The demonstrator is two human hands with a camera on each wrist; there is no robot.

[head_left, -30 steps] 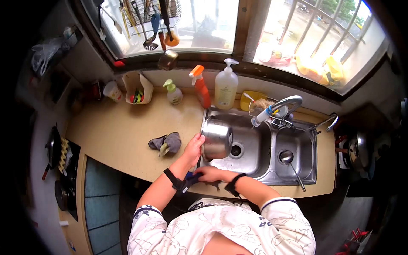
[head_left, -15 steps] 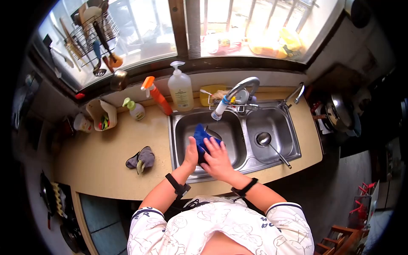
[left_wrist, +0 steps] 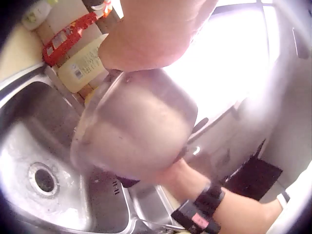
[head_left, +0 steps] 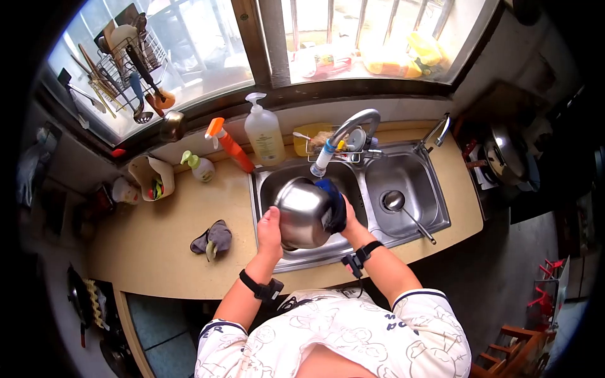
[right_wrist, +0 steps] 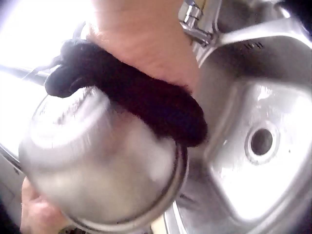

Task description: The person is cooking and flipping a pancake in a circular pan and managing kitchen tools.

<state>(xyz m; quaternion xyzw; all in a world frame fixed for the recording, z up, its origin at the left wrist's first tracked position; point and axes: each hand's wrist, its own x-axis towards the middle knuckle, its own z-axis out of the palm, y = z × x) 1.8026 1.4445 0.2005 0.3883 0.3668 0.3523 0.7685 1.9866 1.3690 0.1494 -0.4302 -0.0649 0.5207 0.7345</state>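
The left hand (head_left: 270,232) grips one metal pot (head_left: 302,215) by its side; the right hand (head_left: 351,220) holds one blue cloth (head_left: 336,203) against the opposite side, its fingers hidden, so I can't tell how they close. The pot is up in the air, tilted over the left basin (head_left: 268,187). One grey cloth (head_left: 217,238) lies on the counter (head_left: 138,252), and the right basin (head_left: 413,176) contains one ladle (head_left: 395,200). Beyond stand three bottles: a spray bottle (head_left: 233,151), a large pump bottle (head_left: 265,135) and a small one (head_left: 201,170). One beige holder (head_left: 165,170) has green and red bits inside.
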